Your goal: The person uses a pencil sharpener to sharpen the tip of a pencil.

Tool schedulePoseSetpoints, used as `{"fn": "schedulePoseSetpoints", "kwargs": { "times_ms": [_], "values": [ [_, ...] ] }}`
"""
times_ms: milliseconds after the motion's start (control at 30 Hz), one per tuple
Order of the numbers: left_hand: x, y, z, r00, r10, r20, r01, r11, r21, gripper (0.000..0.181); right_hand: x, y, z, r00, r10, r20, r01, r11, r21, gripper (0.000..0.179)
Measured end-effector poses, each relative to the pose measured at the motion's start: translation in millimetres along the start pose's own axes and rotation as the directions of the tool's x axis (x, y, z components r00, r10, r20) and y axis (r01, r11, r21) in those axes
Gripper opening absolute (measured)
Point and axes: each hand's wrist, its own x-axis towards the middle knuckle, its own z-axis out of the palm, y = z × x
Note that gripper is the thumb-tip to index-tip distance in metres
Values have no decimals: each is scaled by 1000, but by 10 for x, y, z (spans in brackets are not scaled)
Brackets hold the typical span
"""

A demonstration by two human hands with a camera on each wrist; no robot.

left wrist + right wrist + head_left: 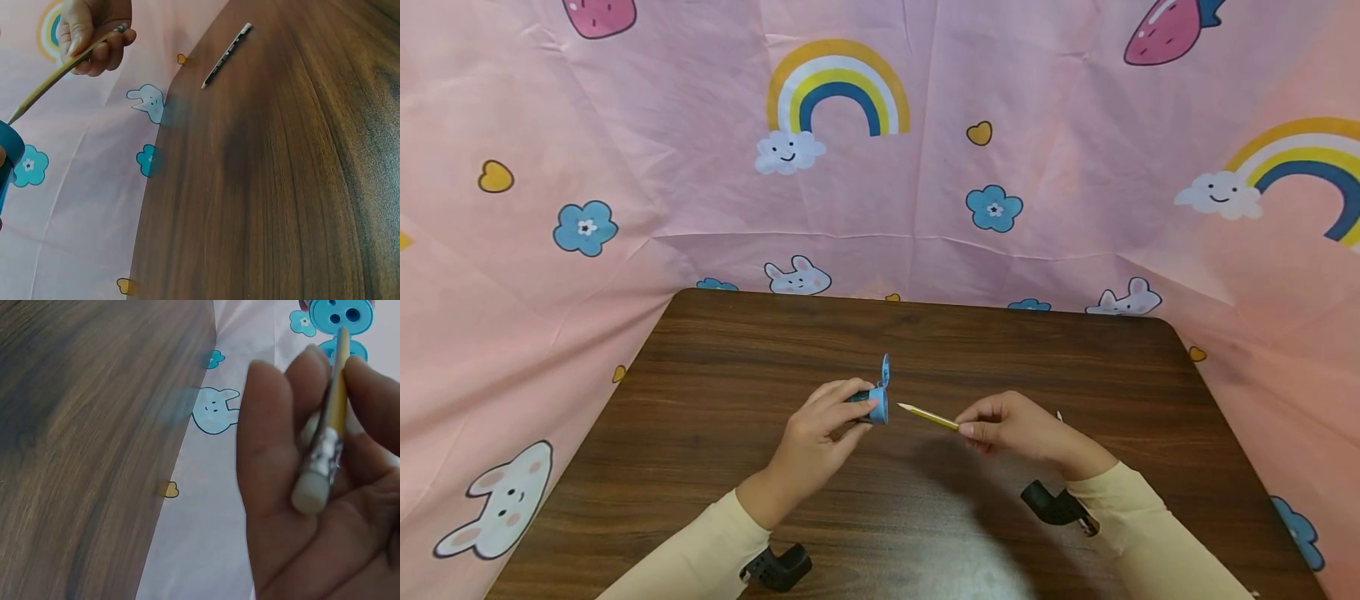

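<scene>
Slender yellow pencil (928,416) with a silvery metal ferrule (324,450) and a whitish eraser (310,492) sits pinched in our right hand (1011,427), held above the dark brown wood-grain table (737,350). Its sharpened tip points at the round blue sharpener (878,407), just beside it but apart in the head view. Our left hand (823,425) grips that sharpener, whose hinged blue lid (886,369) stands open, and we see round holes (353,314) in its face. On the table lies a black-and-white pencil (226,56).
</scene>
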Motion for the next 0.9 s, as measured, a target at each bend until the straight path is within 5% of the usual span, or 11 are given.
{"fn": "schedulePoseSetpoints", "kwargs": {
  "times_ms": [567,900],
  "values": [
    [-109,-83,29,976,-208,-67,206,978,-46,44,-14,227,97,969,118,-215,-91,987,133,25],
    [-146,-154,53,980,-180,-80,180,984,-10,44,5,372,142,925,207,-318,-152,970,189,29]
  ]
}}
